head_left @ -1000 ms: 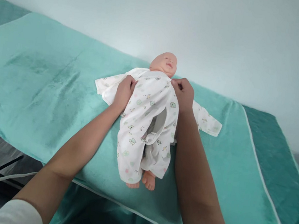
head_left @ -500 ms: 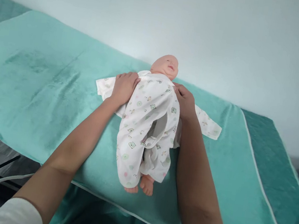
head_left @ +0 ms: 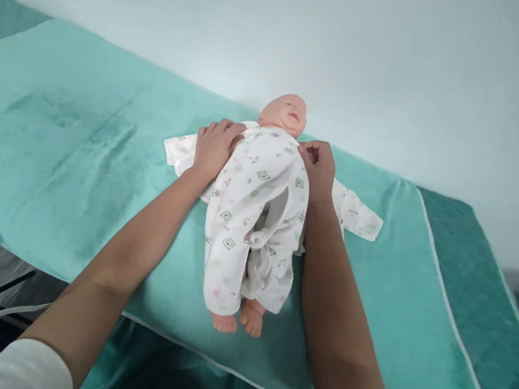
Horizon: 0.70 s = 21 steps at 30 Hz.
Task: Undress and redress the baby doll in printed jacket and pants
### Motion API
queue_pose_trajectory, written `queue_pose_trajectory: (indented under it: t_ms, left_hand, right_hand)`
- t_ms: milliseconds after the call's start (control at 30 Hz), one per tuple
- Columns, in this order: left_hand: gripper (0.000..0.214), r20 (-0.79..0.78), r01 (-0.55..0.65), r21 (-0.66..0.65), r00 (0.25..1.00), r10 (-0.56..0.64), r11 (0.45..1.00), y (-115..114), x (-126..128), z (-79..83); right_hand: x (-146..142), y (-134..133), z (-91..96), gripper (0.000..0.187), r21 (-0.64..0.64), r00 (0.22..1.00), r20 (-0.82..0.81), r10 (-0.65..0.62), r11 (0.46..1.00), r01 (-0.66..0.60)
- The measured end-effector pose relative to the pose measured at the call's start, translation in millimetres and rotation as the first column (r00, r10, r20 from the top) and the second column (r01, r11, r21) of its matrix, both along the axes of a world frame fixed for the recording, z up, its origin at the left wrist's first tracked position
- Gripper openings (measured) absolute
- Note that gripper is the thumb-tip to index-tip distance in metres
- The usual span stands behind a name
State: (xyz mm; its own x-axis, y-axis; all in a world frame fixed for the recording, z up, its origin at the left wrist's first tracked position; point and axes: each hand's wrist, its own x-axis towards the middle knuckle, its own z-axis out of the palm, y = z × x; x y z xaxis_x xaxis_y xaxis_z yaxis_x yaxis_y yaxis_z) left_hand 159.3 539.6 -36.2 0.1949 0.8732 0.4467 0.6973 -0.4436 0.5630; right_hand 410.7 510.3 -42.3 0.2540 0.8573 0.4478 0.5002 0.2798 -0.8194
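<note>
Animal print [head_left: 263,175] on doll's [head_left: 284,113] white clothes [head_left: 233,216], hands [head_left: 217,149] at both sides

So the doll [head_left: 294,110] is a bald, pinkish baby, face up, head by the bed's [head_left: 85,196] far edge and bare feet [head_left: 224,323] close to the near one. Its outfit [head_left: 261,179] is white with little green animal prints, kinda rumpled, gaping between the legs. Sleeves [head_left: 361,216] are flung out both sides, can't tell if there are arms inside.
</note>
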Motion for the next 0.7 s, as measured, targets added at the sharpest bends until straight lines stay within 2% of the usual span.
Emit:
queue_pose_trajectory:
  t_ms: [100,200,333,467,600,700]
  left_hand:
    - [0.036,-0.052,0.045,-0.010,0.998,-0.045,0.999,-7,-4,1.4]
    - [0.044,-0.083,0.079,-0.017,0.993,-0.080,0.997,-15,-9,1.9]
    - [0.043,-0.086,0.083,0.015,0.993,-0.081,0.996,-27,-16,-1.3]
    - [0.034,0.004,0.053,0.062,0.999,-0.053,0.997,-45,-21,-6.4]
    - [0.029,0.146,0.005,0.102,0.989,-0.020,0.995,-82,-29,-5.2]
    - [0.026,0.258,-0.032,0.061,0.966,0.016,0.998,-128,-40,-1.7]
  right_hand:
    - [-2,-13,2.5,0.030,0.028,0.993,0.025,0.118,0.992,-0.119]
    - [-6,-32,7.5,0.033,-0.013,0.986,0.040,0.162,0.987,-0.162]
    - [-16,-64,10.9,0.034,-0.046,0.993,-0.032,0.110,0.993,-0.111]
    - [-28,-100,16.4,0.030,0.086,0.999,-0.027,0.031,0.996,-0.028]
    - [-41,-125,30.8,0.013,0.244,0.997,0.081,0.013,0.969,-0.032]
    - [-54,-138,38.3,0.011,0.241,0.982,0.179,0.055,0.966,-0.098]
